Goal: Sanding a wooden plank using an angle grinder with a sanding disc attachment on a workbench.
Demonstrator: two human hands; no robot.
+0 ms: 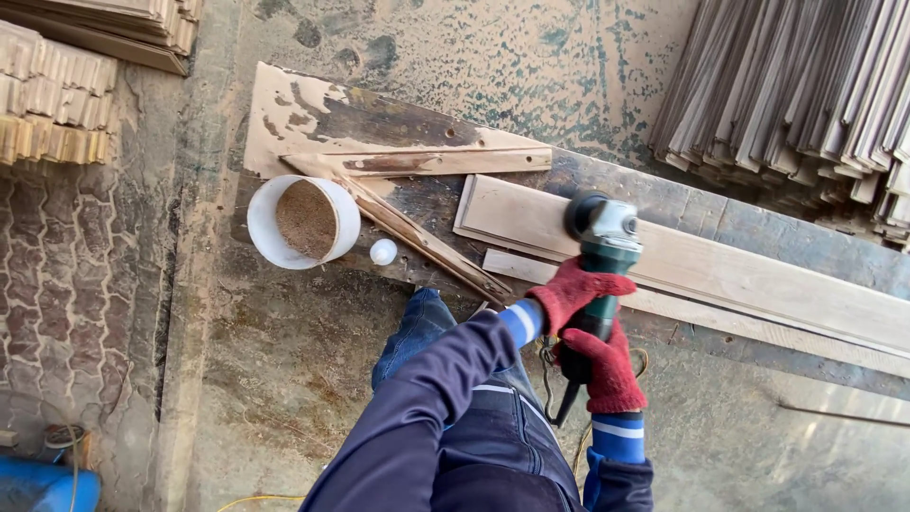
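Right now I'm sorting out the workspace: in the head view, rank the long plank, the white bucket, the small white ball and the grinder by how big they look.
1. Long plank
2. White bucket
3. Grinder, partly hidden by the hands and nearer the camera, so its place next to the bucket is unsure
4. Small white ball

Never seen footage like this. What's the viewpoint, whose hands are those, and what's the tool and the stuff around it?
One camera, worn on a person's head, looks down at their own arms. Both hands wear red gloves: the left hand and right hand grip a green angle grinder, its disc resting on a long pale wooden board. The board lies on a dusty workbench among thinner wood strips. Nearby stand a white tub of sawdust and a small white ball. Stacked wood slats lie at top right.
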